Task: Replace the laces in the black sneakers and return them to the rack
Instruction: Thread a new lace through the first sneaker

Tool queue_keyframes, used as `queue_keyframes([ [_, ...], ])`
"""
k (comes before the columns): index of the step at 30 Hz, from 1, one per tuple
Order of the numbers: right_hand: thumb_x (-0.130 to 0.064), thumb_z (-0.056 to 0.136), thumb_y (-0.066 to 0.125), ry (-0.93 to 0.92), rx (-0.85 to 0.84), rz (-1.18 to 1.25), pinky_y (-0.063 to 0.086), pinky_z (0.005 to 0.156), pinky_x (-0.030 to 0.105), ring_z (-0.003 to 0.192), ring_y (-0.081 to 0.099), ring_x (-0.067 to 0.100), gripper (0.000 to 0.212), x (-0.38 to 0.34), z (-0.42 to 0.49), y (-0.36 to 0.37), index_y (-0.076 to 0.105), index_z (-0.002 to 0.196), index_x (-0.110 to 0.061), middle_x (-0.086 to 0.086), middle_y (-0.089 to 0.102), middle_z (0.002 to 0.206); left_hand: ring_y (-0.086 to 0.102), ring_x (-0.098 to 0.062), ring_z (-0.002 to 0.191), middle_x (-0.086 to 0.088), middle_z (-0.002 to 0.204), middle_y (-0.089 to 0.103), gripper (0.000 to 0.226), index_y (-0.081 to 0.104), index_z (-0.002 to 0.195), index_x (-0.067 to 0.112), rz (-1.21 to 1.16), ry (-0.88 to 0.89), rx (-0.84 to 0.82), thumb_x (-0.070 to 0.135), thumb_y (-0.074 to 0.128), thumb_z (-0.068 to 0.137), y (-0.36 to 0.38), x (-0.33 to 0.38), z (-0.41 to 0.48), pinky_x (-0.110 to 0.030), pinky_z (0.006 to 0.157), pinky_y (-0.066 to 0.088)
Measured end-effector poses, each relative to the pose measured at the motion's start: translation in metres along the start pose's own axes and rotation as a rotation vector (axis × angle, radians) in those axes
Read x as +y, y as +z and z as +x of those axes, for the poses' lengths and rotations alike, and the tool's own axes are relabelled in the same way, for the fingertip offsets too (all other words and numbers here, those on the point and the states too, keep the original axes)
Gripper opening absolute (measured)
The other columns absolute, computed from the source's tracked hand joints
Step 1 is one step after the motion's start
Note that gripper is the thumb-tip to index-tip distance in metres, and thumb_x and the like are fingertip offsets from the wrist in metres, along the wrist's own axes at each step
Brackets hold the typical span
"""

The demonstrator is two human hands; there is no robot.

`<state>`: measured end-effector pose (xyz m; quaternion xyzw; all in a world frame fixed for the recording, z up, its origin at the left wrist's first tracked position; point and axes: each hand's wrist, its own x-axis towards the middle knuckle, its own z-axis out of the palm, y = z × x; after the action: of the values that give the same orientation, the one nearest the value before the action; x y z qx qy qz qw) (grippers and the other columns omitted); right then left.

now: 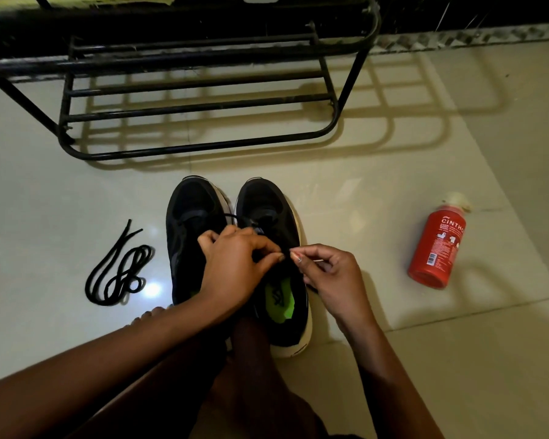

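Two black sneakers stand side by side on the tiled floor, toes pointing away: the left sneaker (191, 217) and the right sneaker (267, 207), which has a green insole (281, 299). My left hand (235, 264) lies over the right sneaker's lace area and pinches a black lace. My right hand (330, 274) pinches the lace's end beside it, fingertips almost touching the left hand's. A loose black lace (121, 270) lies coiled on the floor left of the shoes. The black metal shoe rack (197, 106) stands behind them.
A red bottle (436, 245) with a white cap lies on its side on the floor to the right. My bare legs and feet (254, 359) stretch under my arms toward the shoes. A dark wall base runs behind the rack.
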<state>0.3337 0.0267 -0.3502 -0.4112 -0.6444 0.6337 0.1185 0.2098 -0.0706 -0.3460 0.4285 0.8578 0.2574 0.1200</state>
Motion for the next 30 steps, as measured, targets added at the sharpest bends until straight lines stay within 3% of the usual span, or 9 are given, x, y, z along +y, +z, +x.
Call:
queue_keyframes([
  [5,-0.014,0.086,0.064,-0.013,0.02,0.02,0.044,0.067,0.019,0.069,0.06,-0.002,0.018,-0.001,0.002,0.011,0.067,0.075,-0.028,-0.008,0.068,0.073,0.054,0.007,0.083,0.022,0.069,0.063,0.025,0.05,0.082,0.032,-0.269,-0.074,-0.007,0.027,0.074,0.075,-0.004,-0.001,0.001,-0.022,0.078,0.017],
  [9,-0.015,0.095,0.049,0.008,0.126,-0.001,0.046,0.063,0.015,0.069,0.06,-0.003,0.017,0.002,0.003,0.014,0.057,0.082,-0.023,-0.006,0.064,0.078,0.052,-0.001,0.088,0.019,0.083,0.063,0.033,0.043,0.086,0.03,-0.175,-0.024,-0.011,0.032,0.073,0.075,-0.006,0.001,0.0,-0.023,0.08,0.015],
  [14,-0.01,0.1,0.033,0.179,0.32,0.883,0.057,0.061,0.029,0.059,0.066,0.016,0.024,-0.012,0.008,-0.004,0.048,0.082,-0.009,0.005,0.066,0.062,0.032,-0.009,0.089,0.009,0.093,0.039,0.055,0.038,0.088,0.026,0.087,0.026,0.029,0.061,0.07,0.059,-0.009,-0.011,-0.001,-0.027,0.08,0.017],
  [17,-0.012,0.098,0.035,0.204,0.514,1.088,0.036,0.037,0.012,0.034,0.038,0.004,0.028,-0.013,0.015,-0.032,0.04,0.071,-0.016,-0.006,0.042,0.042,0.035,-0.014,0.081,0.007,0.085,0.039,0.06,0.036,0.082,0.024,0.11,0.001,0.037,0.071,0.062,0.055,-0.011,-0.016,0.0,-0.031,0.076,0.025],
  [19,-0.014,0.094,0.041,0.115,0.798,0.837,0.025,0.035,0.013,0.034,0.031,-0.001,0.025,-0.009,0.018,-0.047,0.041,0.07,-0.02,-0.008,0.037,0.047,0.037,-0.015,0.078,0.007,0.082,0.04,0.061,0.036,0.079,0.022,0.109,-0.004,0.035,0.073,0.06,0.054,-0.01,-0.017,-0.001,-0.031,0.074,0.028],
  [21,-0.018,0.091,0.045,-0.043,1.122,0.349,0.033,0.048,0.009,0.044,0.043,-0.003,0.017,-0.005,0.015,-0.058,0.049,0.075,-0.016,-0.006,0.044,0.061,0.038,-0.015,0.075,0.007,0.079,0.041,0.062,0.038,0.078,0.021,0.105,0.003,0.038,0.073,0.06,0.054,-0.009,-0.018,-0.001,-0.031,0.072,0.028],
  [23,-0.019,0.092,0.046,-0.159,1.26,-0.012,0.033,0.06,0.006,0.059,0.049,-0.002,0.02,0.0,0.01,-0.062,0.057,0.09,-0.003,-0.001,0.052,0.075,0.039,-0.015,0.073,0.008,0.078,0.042,0.062,0.039,0.078,0.02,0.098,-0.002,0.024,0.073,0.06,0.055,-0.008,-0.019,-0.001,-0.031,0.07,0.029],
  [25,-0.022,0.092,0.05,-0.188,1.152,-0.224,0.032,0.059,0.011,0.064,0.049,0.006,0.021,0.005,0.006,-0.062,0.062,0.093,-0.004,0.001,0.056,0.078,0.043,-0.015,0.073,0.008,0.077,0.045,0.062,0.04,0.079,0.019,0.085,-0.012,-0.002,0.074,0.06,0.055,-0.007,-0.02,-0.001,-0.031,0.071,0.031],
  [30,-0.027,0.081,0.069,-0.142,0.22,-0.312,0.038,0.071,0.002,0.085,0.056,-0.007,0.011,0.007,0.004,-0.03,0.071,0.092,-0.024,-0.01,0.062,0.092,0.047,-0.015,0.073,0.008,0.077,0.049,0.063,0.042,0.081,0.02,0.075,-0.029,-0.042,0.076,0.057,0.056,-0.006,-0.023,-0.001,-0.031,0.072,0.034],
])
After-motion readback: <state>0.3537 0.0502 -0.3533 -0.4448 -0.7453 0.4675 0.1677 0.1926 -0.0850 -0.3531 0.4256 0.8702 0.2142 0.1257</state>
